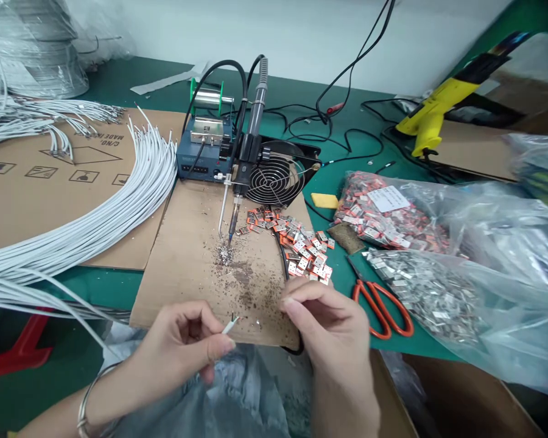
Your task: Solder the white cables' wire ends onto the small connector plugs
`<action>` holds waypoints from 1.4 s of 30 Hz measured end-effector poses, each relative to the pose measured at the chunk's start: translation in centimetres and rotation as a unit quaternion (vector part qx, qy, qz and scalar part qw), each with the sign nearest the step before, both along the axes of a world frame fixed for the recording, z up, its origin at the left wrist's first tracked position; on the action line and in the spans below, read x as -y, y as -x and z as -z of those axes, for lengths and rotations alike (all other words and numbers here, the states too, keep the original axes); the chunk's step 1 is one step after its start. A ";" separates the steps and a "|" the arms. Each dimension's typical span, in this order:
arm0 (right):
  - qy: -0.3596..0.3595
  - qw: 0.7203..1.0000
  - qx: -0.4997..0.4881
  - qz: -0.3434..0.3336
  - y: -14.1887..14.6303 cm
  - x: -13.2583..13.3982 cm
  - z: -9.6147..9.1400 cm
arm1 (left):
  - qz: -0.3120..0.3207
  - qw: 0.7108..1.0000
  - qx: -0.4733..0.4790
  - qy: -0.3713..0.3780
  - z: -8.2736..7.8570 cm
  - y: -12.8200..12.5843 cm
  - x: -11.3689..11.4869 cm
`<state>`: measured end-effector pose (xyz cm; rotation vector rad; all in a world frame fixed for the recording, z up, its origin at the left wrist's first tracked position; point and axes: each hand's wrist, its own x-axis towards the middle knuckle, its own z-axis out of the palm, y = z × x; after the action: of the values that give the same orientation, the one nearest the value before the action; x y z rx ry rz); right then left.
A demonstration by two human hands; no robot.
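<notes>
My left hand (187, 344) is nearer to me than the soldering iron (237, 201), thumb and forefinger pinched on the white wire (231, 326) just behind its bared tip; the tip pokes out toward the iron and the rest of the wire trails off to the left of it. My right hand (333, 331) sits right of the iron and nearer to me, fingers curled in with the thumb tucked under; I cannot tell if anything small is between them.

I judge the wire light, thin and springy, its jacket smooth enough to slip; it is best gripped close to the stripped end, where it flexes least, while the fine bare strands look easy to splay or bend. The small orange-and-silver clips (301, 240) just right of the iron look tiny, stiff and fiddly.

On the cardboard sheet (22, 182) left of the iron I read "MADE IN" and "C/NO" upside down; the white label (387, 198) on the bag to the right of the iron is too small to read.
</notes>
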<state>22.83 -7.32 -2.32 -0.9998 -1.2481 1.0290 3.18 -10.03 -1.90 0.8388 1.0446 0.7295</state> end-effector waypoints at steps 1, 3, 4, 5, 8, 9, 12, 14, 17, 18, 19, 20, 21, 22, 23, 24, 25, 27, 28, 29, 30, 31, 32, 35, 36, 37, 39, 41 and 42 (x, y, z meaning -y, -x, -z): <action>-0.006 0.995 0.096 0.036 -1.2 0.0 -0.2 | -0.001 1.000 0.008 -0.003 0.1 0.2 -0.1; -0.024 0.945 0.267 0.186 -4.1 -0.1 -0.8 | -0.005 1.000 0.022 -0.010 0.3 0.4 -0.3; 0.002 0.906 0.361 0.220 -5.7 -0.2 -1.0 | -0.011 0.999 0.026 -0.015 0.5 0.5 -0.3; 0.031 0.866 0.437 0.242 -7.3 -0.3 -1.1 | -0.018 0.999 0.028 -0.023 0.6 0.5 -0.3; 0.062 0.805 0.554 0.205 -11.4 -0.3 -0.6 | -0.032 0.997 0.033 -0.059 0.7 0.5 -0.5; 0.061 0.805 0.566 0.167 -12.4 -0.3 -0.2 | -0.029 0.997 0.035 -0.066 0.7 0.5 -0.5; 0.041 0.803 0.581 0.122 -14.0 -0.1 0.6 | 0.002 0.998 0.037 -0.047 0.5 0.4 -0.8; 0.066 0.802 0.586 0.093 -14.3 0.0 0.5 | 0.022 0.999 0.035 -0.022 0.3 0.4 -0.9; 0.098 0.833 0.537 0.084 -13.5 0.6 -0.5 | 0.030 0.999 0.042 -0.014 -0.2 0.3 -1.1; 0.099 0.858 0.493 0.102 -12.7 1.0 -0.9 | 0.030 0.999 0.043 -0.014 -0.4 0.3 -1.1; 0.095 0.889 0.430 0.122 -11.6 1.5 -1.2 | 0.027 0.999 0.042 -0.015 -0.5 0.2 -1.2; 0.083 0.923 0.348 0.143 -10.3 2.1 -1.3 | 0.024 0.999 0.039 -0.014 -0.6 0.1 -1.2; 0.099 0.939 0.292 0.150 -8.7 2.7 -1.4 | 0.019 0.999 0.035 -0.014 -0.6 0.0 -1.2; 0.097 0.955 0.243 0.140 -7.0 3.2 -1.3 | 0.013 0.999 0.032 -0.014 -0.7 -0.1 -1.1; 0.101 0.971 0.193 0.093 -5.2 3.6 -1.2 | 0.004 0.999 0.031 -0.016 -0.6 -0.2 -1.0; 0.085 0.986 0.135 0.050 -3.5 3.8 -1.0 | -0.002 0.999 0.032 -0.020 -0.6 -0.3 -0.9; 0.082 0.992 0.090 0.015 -1.8 3.9 -0.9 | -0.009 0.999 0.034 -0.026 -0.6 -0.4 -0.7; 0.100 0.993 0.033 -0.059 0.7 3.6 -0.7 | -0.008 0.999 0.037 -0.035 -0.5 -0.5 -0.4; 0.109 0.991 0.011 -0.077 1.6 3.4 -0.6 | -0.005 0.999 0.037 -0.038 -0.4 -0.6 -0.2; 0.116 0.989 -0.007 -0.088 2.2 3.2 -0.7 | 0.000 0.999 0.034 -0.040 -0.4 -0.6 -0.1; 0.120 0.989 -0.019 -0.088 2.6 3.0 -0.8 | 0.005 0.999 0.027 -0.043 -0.3 -0.6 0.1; 0.124 0.988 -0.029 -0.084 2.8 2.9 -0.9 | 0.009 0.999 0.017 -0.047 -0.2 -0.6 0.2; 0.129 0.988 -0.036 -0.075 2.9 2.9 -0.9 | 0.012 0.998 0.001 -0.054 0.0 -0.5 0.2; 0.149 0.987 -0.033 -0.045 3.1 3.1 -0.9 | 0.050 0.990 -0.078 -0.110 0.3 -0.3 0.4; 0.155 0.987 -0.032 -0.042 3.2 3.1 -0.9 | 0.069 0.982 -0.110 -0.137 0.4 -0.1 0.5; 0.159 0.986 -0.034 -0.046 3.4 3.1 -0.8 | 0.088 0.973 -0.136 -0.163 0.4 0.0 0.5; 0.160 0.984 -0.048 -0.062 3.5 3.0 -0.7 | 0.117 0.962 -0.167 -0.183 0.3 0.2 0.6; 0.134 0.988 -0.071 -0.042 3.2 2.7 -0.7 | 0.125 0.965 -0.163 -0.162 0.1 0.3 0.6; 0.108 0.991 -0.078 -0.015 2.7 2.5 -0.7 | 0.123 0.971 -0.149 -0.142 0.0 0.4 0.6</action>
<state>20.09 -9.83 -1.63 -1.0450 -1.0409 1.2604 2.81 -10.62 -1.92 1.3330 1.0893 0.5570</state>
